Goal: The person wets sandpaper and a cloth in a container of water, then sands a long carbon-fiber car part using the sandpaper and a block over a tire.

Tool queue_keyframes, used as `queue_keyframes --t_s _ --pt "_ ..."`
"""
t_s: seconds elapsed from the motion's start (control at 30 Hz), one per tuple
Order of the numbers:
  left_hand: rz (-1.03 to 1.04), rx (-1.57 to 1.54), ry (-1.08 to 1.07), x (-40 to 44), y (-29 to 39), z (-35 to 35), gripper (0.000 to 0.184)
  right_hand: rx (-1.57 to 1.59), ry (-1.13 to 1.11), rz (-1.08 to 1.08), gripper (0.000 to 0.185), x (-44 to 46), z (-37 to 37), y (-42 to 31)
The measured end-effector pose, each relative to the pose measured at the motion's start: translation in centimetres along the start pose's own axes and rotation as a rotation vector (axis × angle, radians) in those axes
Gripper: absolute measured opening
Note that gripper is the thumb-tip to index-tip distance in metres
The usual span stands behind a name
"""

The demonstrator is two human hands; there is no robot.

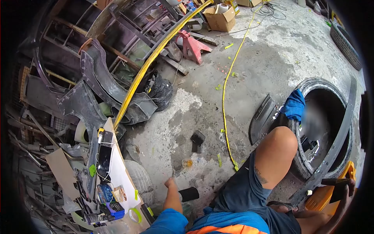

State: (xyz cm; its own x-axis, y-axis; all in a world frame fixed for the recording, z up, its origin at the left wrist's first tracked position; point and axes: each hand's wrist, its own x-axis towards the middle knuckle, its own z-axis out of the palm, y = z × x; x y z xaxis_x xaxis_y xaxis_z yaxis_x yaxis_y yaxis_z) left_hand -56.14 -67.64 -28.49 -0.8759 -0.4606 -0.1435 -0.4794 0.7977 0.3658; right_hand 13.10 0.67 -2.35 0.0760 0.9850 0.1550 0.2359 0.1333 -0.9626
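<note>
My left hand [170,182] reaches out low over the floor, seen from the back with its fingers curled in. Whatever it holds, if anything, is hidden. Close beside that forearm lies a black cylinder [189,194], and a little ahead is a small amber item [187,163]. At the far right edge my right hand [348,190] grips a dark flat rectangular piece [336,182], near my bent leg. Below the piece is an orange-yellow plastic object [322,199]. A long dark curved strip [331,150] leans across a tire [302,156], with a blue cloth [293,105] draped over its rim.
A yellow hose [224,101] runs along the concrete floor. To the left, a narrow bench [121,171] carries a phone [104,158], tape and small items. Bumper parts [103,78], a red jack stand [193,47] and a cardboard box [219,19] stand farther off.
</note>
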Motion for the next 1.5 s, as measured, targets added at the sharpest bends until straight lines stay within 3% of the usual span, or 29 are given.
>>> queue_keyframes --t_s 0.03,0.1,0.13,0.17,0.23,0.27,0.43,0.57,0.63,0.7,0.77,0.8,0.83,0.87,0.97,1.0,1.07,1.13,1.17,1.2,1.27,1.33,1.4,1.5 --pt "-0.664 -0.702 0.085 2.3 -2.2 0.4 0.013 -0.004 -0.001 0.000 0.025 0.1 0.3 -0.5" --pt "-0.769 -0.779 0.048 -1.6 -5.8 3.5 0.008 0.005 -0.146 0.040 0.022 0.3 0.7 -1.3" --pt "-0.871 -0.857 0.012 -2.6 -3.0 2.8 0.009 0.002 -0.149 0.038 0.022 0.3 0.7 -1.4" --pt "-0.876 -0.856 0.012 -3.3 -6.1 5.3 0.009 -0.023 -0.200 0.061 0.025 0.4 0.6 -1.3" --pt "-0.850 -1.024 -0.165 -4.2 -3.1 5.9 0.009 -0.075 -0.297 0.107 0.030 0.6 0.1 -1.2" --pt "-0.854 -1.023 -0.170 -4.1 -5.7 7.9 0.009 -0.102 -0.344 0.128 0.033 0.7 -0.2 -1.2" --pt "-0.959 -0.933 -0.152 -5.1 -1.3 7.0 0.013 -0.047 -0.416 0.160 0.034 1.0 -0.8 0.0" --pt "-0.883 -0.746 -0.038 -5.2 0.4 6.7 0.013 -0.065 -0.416 0.170 0.033 0.5 0.4 -2.0" --pt "0.107 0.023 0.620 -3.0 -0.8 8.9 0.018 -0.084 -0.459 0.117 0.032 1.0 0.5 -2.1" --pt "0.178 -0.520 0.439 -1.6 6.2 6.2 0.024 -0.101 -0.415 0.103 0.031 -0.1 3.4 -5.9" --pt "0.354 -0.754 0.314 1.5 13.8 5.4 0.022 -0.130 -0.392 0.076 0.027 -1.9 7.8 -12.3" --pt "0.267 -1.076 0.019 -0.3 20.2 2.2 0.020 -0.141 -0.393 0.065 0.025 -2.2 9.4 -14.5" --pt "0.503 -1.188 -0.146 -3.6 26.8 -1.3 0.016 -0.136 -0.374 0.055 0.021 -2.3 10.5 -15.8" --pt "0.606 -1.217 -0.197 -7.0 33.1 -3.8 0.015 -0.172 -0.356 0.064 0.022 -2.7 11.7 -18.0" --pt "0.870 -1.333 -0.792 -24.1 46.6 -13.8 0.035 -0.045 -0.465 0.065 0.028 -2.1 12.8 -19.1" --pt "0.900 -1.341 -0.868 -28.4 48.9 -14.1 0.035 0.079 -0.493 0.136 0.028 -2.1 13.0 -18.9" --pt "1.197 -1.104 -1.417 -36.6 51.1 -14.6 0.044 0.207 -0.505 0.205 0.029 -2.1 12.9 -16.7" --pt "1.410 -0.838 -1.797 -45.9 51.8 -13.9 0.050 0.238 -0.496 0.242 0.030 -2.4 12.1 -15.8" --pt "1.356 -0.706 -1.964 -49.8 51.3 -12.8 0.057 0.248 -0.486 0.254 0.030 -2.7 11.7 -15.7" --pt "1.504 -0.486 -1.943 -53.2 50.9 -11.2 0.059 0.261 -0.475 0.248 0.030 -2.9 11.2 -15.5" --pt "1.593 -0.287 -1.994 -57.9 49.2 -10.3 0.061 0.244 -0.447 0.224 0.028 -3.0 10.3 -15.7" --pt "1.834 -0.421 -1.716 -58.8 49.5 -11.2 0.058 0.187 -0.395 0.222 0.027 -2.9 9.0 -15.3" --pt "1.603 -0.711 -1.661 -55.9 51.3 -13.1 0.047 0.203 -0.315 0.199 0.025 -3.1 7.8 -15.9" --pt "1.384 -0.862 -1.329 -47.7 55.8 -13.0 0.039 0.181 -0.223 0.166 0.023 -3.4 6.2 -14.8"
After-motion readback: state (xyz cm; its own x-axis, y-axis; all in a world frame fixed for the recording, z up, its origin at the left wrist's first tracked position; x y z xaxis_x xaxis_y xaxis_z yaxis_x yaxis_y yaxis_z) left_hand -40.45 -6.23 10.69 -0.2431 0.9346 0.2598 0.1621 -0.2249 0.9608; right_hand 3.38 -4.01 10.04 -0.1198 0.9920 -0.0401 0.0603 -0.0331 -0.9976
